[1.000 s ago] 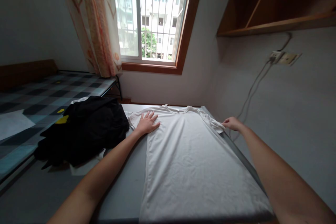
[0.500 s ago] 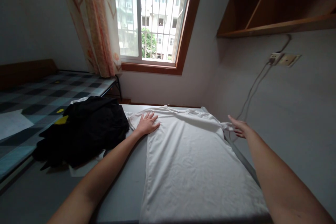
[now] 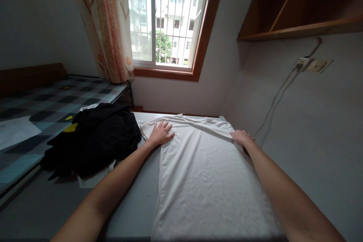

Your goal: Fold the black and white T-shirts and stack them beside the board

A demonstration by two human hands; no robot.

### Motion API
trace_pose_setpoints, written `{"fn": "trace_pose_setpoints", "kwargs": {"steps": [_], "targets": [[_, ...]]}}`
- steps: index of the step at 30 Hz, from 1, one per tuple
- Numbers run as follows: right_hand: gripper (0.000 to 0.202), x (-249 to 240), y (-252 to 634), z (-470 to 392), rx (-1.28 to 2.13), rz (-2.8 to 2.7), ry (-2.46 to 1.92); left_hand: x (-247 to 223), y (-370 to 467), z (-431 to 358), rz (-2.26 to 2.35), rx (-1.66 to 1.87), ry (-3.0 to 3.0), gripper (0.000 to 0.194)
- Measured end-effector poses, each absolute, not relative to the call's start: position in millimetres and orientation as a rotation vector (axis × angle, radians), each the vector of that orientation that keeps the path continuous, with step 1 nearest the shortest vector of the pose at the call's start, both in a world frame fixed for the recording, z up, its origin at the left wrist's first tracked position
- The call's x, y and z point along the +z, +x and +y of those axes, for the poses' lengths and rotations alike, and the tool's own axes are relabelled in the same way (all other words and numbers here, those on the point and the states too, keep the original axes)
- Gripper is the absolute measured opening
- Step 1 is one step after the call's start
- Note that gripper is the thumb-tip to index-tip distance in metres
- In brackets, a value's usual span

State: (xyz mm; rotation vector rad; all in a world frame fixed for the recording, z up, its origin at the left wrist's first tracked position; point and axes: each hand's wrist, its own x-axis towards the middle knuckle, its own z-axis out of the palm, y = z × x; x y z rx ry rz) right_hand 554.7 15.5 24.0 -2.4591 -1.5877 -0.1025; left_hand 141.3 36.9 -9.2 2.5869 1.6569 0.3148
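Observation:
A white T-shirt [image 3: 204,174] lies spread on a pale table [image 3: 133,204], its neckline toward the window and its body toward me. My left hand [image 3: 161,133] rests flat on the shirt by the left sleeve, fingers spread. At the shirt's right edge, near the right sleeve, my right hand [image 3: 242,137] has its fingers bent around the fabric. That hand covers most of the right sleeve. Soft creases run down from the shoulders.
A heap of black clothes [image 3: 99,140] sits left of the shirt. Beyond it is a bed with a checked mattress [image 3: 96,87] and a paper sheet [image 3: 17,130]. On the right are the wall, a hanging cable [image 3: 273,102] and a wooden shelf [image 3: 300,28] above.
My right hand has moved left from beside the sleeve, fingers stretched out, onto the shirt's right edge and closed there. My left hand stays in place on the shirt.

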Motion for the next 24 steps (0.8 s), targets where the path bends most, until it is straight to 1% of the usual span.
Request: {"fn": "trace_pose_setpoints", "kwargs": {"steps": [1, 3, 4, 8, 10, 16, 19, 22, 24], "targets": [[0.047, 23.9, 541.3, 15.6, -0.162, -1.581, -2.518, -9.1, 141.3, 36.8, 1.657, 0.312, 2.590, 0.063], [0.053, 24.0, 508.9, 15.9, -0.319, -1.662, -2.452, -8.3, 141.3, 36.5, 1.650, 0.303, 2.598, 0.063], [0.056, 23.7, 490.9, 16.5, -0.303, -1.753, -2.400, -7.8, 141.2, 36.4, 1.647, 0.294, 2.601, 0.064], [0.071, 16.1, 427.0, 22.6, 0.100, -1.918, -2.407, -6.1, 140.6, 36.9, 1.639, 0.244, 2.599, 0.066], [0.076, 8.7, 409.3, 28.2, 0.213, -1.927, -2.427, -5.7, 140.4, 37.2, 1.642, 0.235, 2.593, 0.067], [0.076, -6.8, 410.4, 57.5, 0.202, -1.871, -2.463, 4.3, 144.6, 32.1, 1.842, 0.347, 2.545, 0.060], [0.076, -7.4, 419.0, 73.4, 0.195, -1.872, -2.459, 12.8, 148.5, 29.1, 1.903, 0.297, 2.454, 0.058], [0.073, -5.9, 422.9, 82.9, 0.169, -1.871, -2.443, 14.9, 147.5, 31.4, 1.919, 0.191, 2.351, 0.069], [0.071, -4.6, 422.2, 84.3, 0.078, -1.849, -2.427, 10.8, 142.1, 36.4, 1.941, 0.178, 2.329, 0.076]]}}
